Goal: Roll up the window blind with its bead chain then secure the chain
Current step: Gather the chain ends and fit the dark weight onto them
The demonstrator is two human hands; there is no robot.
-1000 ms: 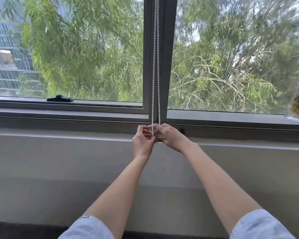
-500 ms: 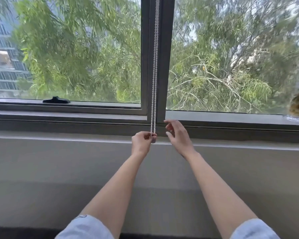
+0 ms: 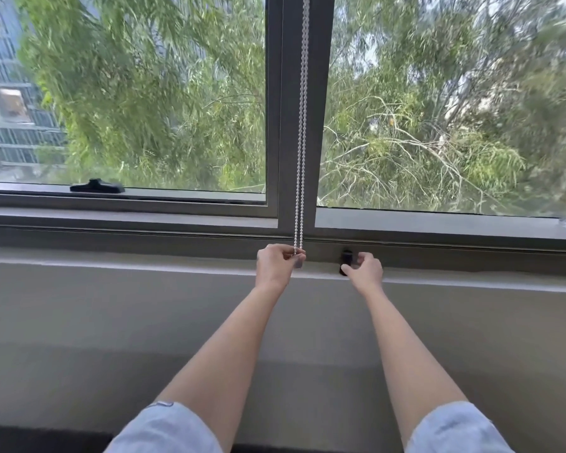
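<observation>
The left hand [image 3: 276, 264] is closed in a pinch on the white bead chain [image 3: 301, 125], thumb and fingertips pressed together around the bottom of its loop, level with the lower rail of the grey metal window frame [image 3: 294, 220]. Both strands of the chain run close together and nearly straight up from this pinch, lying in front of the frame's central vertical post and leaving the view at the top edge. The right hand [image 3: 365, 271] is well apart from the chain, to its right, with the fingers curled around a small black chain clip [image 3: 346, 260] fixed to the dark strip below the frame's lower rail; the fingertips touch the clip's right side and the thumb reaches under its lower end. Whether this hand is pressing on the clip or only resting against it cannot be told. The chain is not in contact with the clip. Both forearms are bare, extended forward, with rolled light-blue sleeves [image 3: 164, 426] at the bottom edge of the view. A pale grey ledge [image 3: 111, 264] runs the full width beneath the hands, above a plain grey wall. A black window latch [image 3: 97, 186] sits on the lower rail of the left pane. The blind itself is not in view; both panes show green trees, with a building at the far left.
</observation>
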